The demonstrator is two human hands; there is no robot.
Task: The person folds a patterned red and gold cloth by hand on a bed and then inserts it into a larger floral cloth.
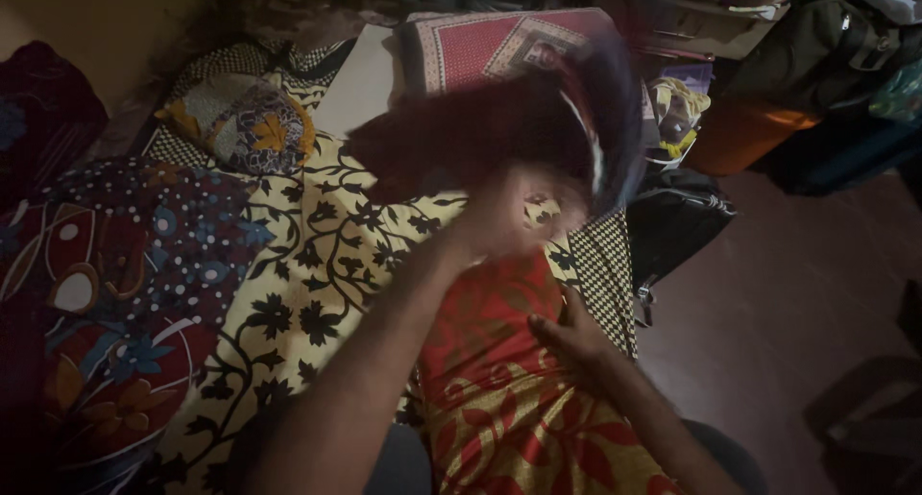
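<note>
Mid-fold, probably, given the blur: left hand [514, 217] clenched on a dark maroon cloth [480, 135] lifted above the yellow floral bedsheet [317, 265], right hand [574, 337] open and flat, pressing a red-and-gold leaf-print cloth [499, 389] still spread out nearer the body.

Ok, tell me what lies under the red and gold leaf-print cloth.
The red and gold leaf-print cloth lies on the cream bedsheet with black vine print, whose checked border shows beside it. The right hand presses on the cloth. Anything directly beneath the cloth is covered.
</note>
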